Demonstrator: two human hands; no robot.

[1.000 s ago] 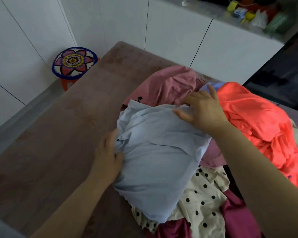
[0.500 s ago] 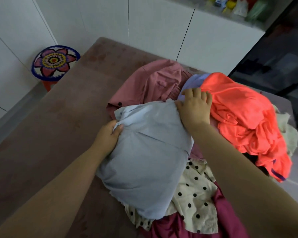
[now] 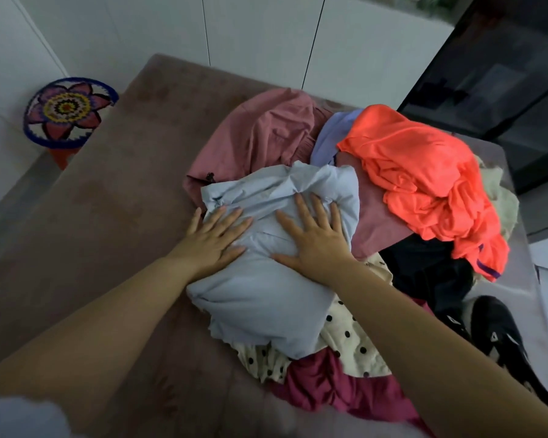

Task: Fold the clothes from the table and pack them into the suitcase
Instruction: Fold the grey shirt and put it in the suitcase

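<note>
Both hands lie spread, fingers straight. The left hand (image 3: 208, 240) and right hand (image 3: 314, 238) press the pale blue garment (image 3: 266, 292) atop the clothes pile on the desk (image 3: 108, 216).

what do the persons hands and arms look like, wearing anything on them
The left hand and right hand are bare, with no gloves, rings, watch or bracelet in view. Both forearms are uncovered as far as the picture shows, with no sleeve on either. The nails on the fingers look short and unpainted. A pale blur in the lower left corner might be clothing, but it is too blurred to tell.
</note>
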